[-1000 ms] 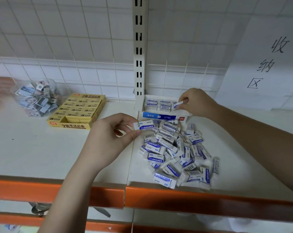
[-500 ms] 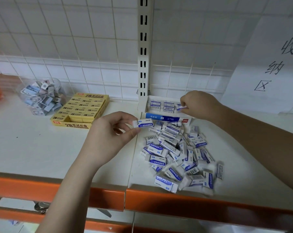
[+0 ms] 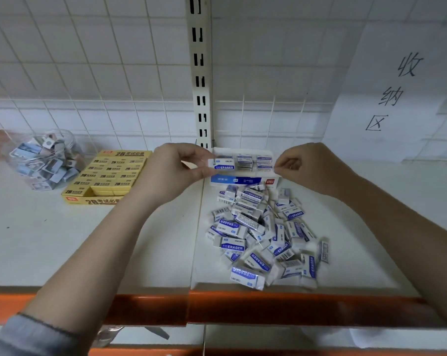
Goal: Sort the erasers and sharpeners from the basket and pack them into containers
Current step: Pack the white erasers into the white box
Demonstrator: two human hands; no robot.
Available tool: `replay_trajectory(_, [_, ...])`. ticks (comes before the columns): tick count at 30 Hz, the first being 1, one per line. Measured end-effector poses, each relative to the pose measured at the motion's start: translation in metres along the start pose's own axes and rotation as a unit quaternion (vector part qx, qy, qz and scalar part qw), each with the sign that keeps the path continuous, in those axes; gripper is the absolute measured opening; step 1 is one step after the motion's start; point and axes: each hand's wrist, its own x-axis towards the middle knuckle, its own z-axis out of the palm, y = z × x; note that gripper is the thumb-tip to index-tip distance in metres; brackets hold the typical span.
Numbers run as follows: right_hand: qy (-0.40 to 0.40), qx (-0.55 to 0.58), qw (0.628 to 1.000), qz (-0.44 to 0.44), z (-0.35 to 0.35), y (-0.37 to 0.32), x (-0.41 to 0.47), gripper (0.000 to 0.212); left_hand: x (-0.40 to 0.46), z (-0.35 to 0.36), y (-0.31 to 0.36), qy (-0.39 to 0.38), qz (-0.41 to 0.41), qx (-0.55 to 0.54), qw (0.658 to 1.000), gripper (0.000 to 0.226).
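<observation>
Dozens of loose erasers (image 3: 264, 237) lie heaped on the white shelf (image 3: 63, 240), just before a white box (image 3: 244, 181). Over that box the left hand (image 3: 166, 173) pinches 1 eraser (image 3: 223, 164) at its fingertips; the right hand (image 3: 308, 168) curls beside it, holding nothing.

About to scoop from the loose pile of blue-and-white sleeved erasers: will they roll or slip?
Blue-and-white sleeved erasers are flat-sided blocks, so they probably slide, not roll. The left hand pinches one easily, suggesting it's light and stiff. Glossy wrappers may be slippery.
</observation>
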Motion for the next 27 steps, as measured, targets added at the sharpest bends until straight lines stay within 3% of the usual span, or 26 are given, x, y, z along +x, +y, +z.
replay_trajectory(7, [-0.012, 0.072, 0.996, 0.050, -0.017, -0.025, -0.068, 0.008, 0.063, 0.043, 0.009, -0.065, 0.035, 0.025, 0.997, 0.022])
replay_trajectory(13, [-0.051, 0.091, 0.994, 0.044, -0.020, -0.042, -0.096, 0.006, 0.086, 0.079, 0.006, -0.109, 0.009, 0.058, 0.992, 0.024])
replay_trajectory(20, [-0.116, 0.114, 0.986, 0.019, -0.007, -0.047, -0.115, 0.022, 0.091, 0.090, -0.004, -0.115, 0.012, 0.080, 0.990, 0.024])
replay_trajectory(27, [-0.125, 0.102, 0.987, 0.027, -0.001, -0.049, -0.116, 0.027, 0.097, 0.093, -0.006, -0.127, 0.056, 0.179, 0.974, 0.029])
